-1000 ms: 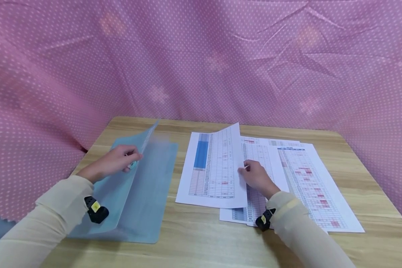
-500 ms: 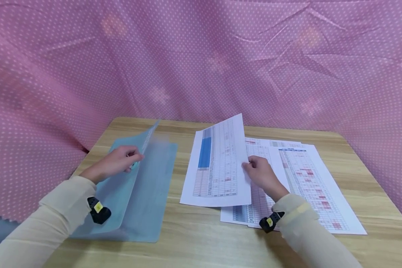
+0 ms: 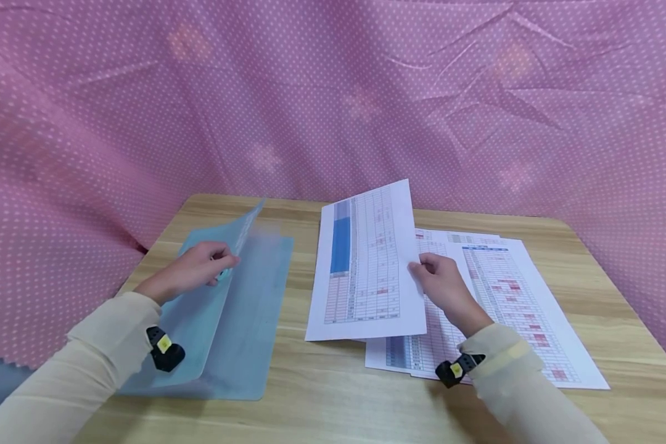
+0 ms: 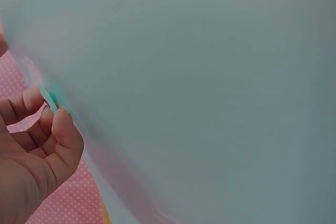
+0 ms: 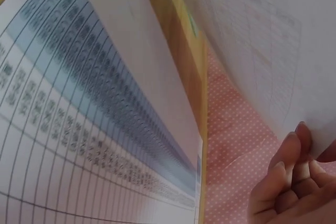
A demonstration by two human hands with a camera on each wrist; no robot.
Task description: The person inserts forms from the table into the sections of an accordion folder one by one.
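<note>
A pink dotted cloth (image 3: 333, 98) hangs all around the far side and both flanks, hiding whatever stands behind it, and it dips below the wooden table (image 3: 333, 401) at the near left. On the left of the table lies a pale blue folder (image 3: 250, 327), its upper cover lifted and tilted up toward the far edge; the left hand (image 3: 191, 271) pinches that cover at its right edge between thumb and curled fingers, and in the left wrist view the cover fills nearly everything as a blurred blue-grey sheet, with only fingertips (image 4: 60, 124) clear. To the right of the folder, the lifted sheet (image 3: 366, 265), printed with a table and a solid blue block near its far left, is raised at its right side while its near left corner stays low over the table. The right hand (image 3: 444, 287) grasps its right edge, thumb on top and fingers curled beneath. Under and right of it lie the other sheets (image 3: 510, 308), overlapping, with pink and red cells; the right sleeve (image 3: 524, 394) cuts off their near edge. The print on every sheet is too small or blurred to read, even up close in the right wrist view.
</note>
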